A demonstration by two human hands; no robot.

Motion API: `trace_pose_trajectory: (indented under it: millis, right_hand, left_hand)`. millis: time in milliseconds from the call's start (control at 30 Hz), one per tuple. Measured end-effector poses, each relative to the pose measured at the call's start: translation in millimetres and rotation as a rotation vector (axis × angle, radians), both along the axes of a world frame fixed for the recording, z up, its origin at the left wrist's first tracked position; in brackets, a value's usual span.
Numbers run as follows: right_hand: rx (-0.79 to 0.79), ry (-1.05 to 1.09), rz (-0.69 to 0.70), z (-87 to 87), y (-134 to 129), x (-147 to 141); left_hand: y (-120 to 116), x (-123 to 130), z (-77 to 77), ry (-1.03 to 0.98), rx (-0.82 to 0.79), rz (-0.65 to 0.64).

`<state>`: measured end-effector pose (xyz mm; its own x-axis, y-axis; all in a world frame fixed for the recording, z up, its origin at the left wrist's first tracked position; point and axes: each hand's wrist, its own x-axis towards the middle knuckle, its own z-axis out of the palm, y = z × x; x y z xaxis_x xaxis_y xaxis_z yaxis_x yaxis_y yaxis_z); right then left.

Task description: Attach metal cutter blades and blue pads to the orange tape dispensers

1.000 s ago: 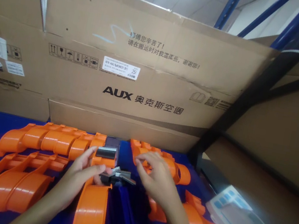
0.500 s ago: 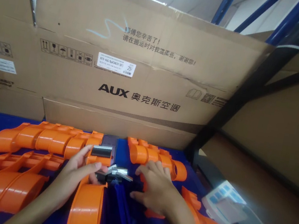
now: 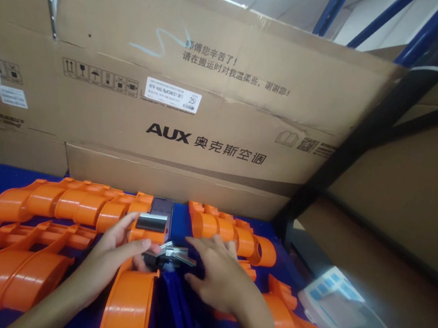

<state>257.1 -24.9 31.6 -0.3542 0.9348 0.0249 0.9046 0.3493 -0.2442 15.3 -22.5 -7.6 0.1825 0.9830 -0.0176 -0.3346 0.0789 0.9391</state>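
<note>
My left hand (image 3: 108, 252) is closed around the neck of an orange plastic tape dispenser part (image 3: 128, 306), thumb across its front. A serrated metal blade (image 3: 151, 223) lies at the part's upper end, and a wide curved orange section hangs below my fingers. Just right of that hand is a small heap of loose shiny metal blades (image 3: 180, 254) with dark pieces under it. My right hand (image 3: 220, 274) hovers at the heap's right side, fingers apart and curved, with nothing visible in them.
Rows of orange parts (image 3: 24, 282) cover the left side, and more orange parts (image 3: 227, 233) stand at the back right. A dark flat object (image 3: 162, 210) lies behind my left hand. A cardboard wall (image 3: 207, 184) closes the back; a white device with a cable (image 3: 330, 299) sits right.
My right hand has moved left from the orange parts toward the metal heap. My left hand keeps its hold, and the view has shifted slightly.
</note>
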Motion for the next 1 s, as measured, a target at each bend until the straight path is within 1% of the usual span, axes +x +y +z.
trace_pose_trajectory:
  millis: [167, 300, 367, 433, 533, 600, 733, 800, 867, 933, 1000]
  right_hand:
    - [0.028, 0.023, 0.038, -0.3, 2.0, 6.0]
    - [0.180, 0.138, 0.062, 4.4, 5.3, 8.1]
    - [0.244, 0.193, 0.063, 7.0, 6.9, 6.2]
    - [0.265, 0.215, 0.081, 7.9, 8.4, 2.7]
    - [0.248, 0.202, 0.127, 5.8, 10.0, -3.7]
    - [0.229, 0.178, 0.149, 3.4, 10.8, -6.7]
    - [0.197, 0.143, 0.160, 0.4, 12.7, -3.6]
    - [0.180, 0.124, 0.121, 0.2, 13.0, 3.6]
    - [0.158, 0.090, 0.048, 0.6, 11.4, 12.8]
    - [0.123, 0.042, -0.017, 2.0, 7.4, 20.8]
    - [0.078, -0.007, -0.046, 4.2, 1.4, 25.3]
  left_hand:
    - [-2.0, -0.3, 8.5, -0.006, -0.018, 0.062]
    - [1.7, -7.1, 14.8, -0.052, -0.038, 0.136]
    - [7.0, -14.6, 15.9, -0.074, -0.056, 0.149]
    - [12.6, -22.9, 16.4, -0.080, -0.075, 0.103]
    - [17.0, -30.8, 18.3, -0.085, -0.089, 0.058]
    - [16.3, -31.2, 21.0, -0.068, -0.074, 0.048]
    - [12.2, -26.9, 25.6, -0.025, -0.014, 0.069]
    - [11.7, -26.1, 25.7, -0.010, 0.006, 0.084]
    - [12.5, -26.5, 24.0, 0.005, 0.011, 0.072]
    - [13.3, -26.7, 21.3, 0.003, 0.012, 0.056]
    - [12.7, -25.2, 18.8, -0.017, 0.020, 0.057]
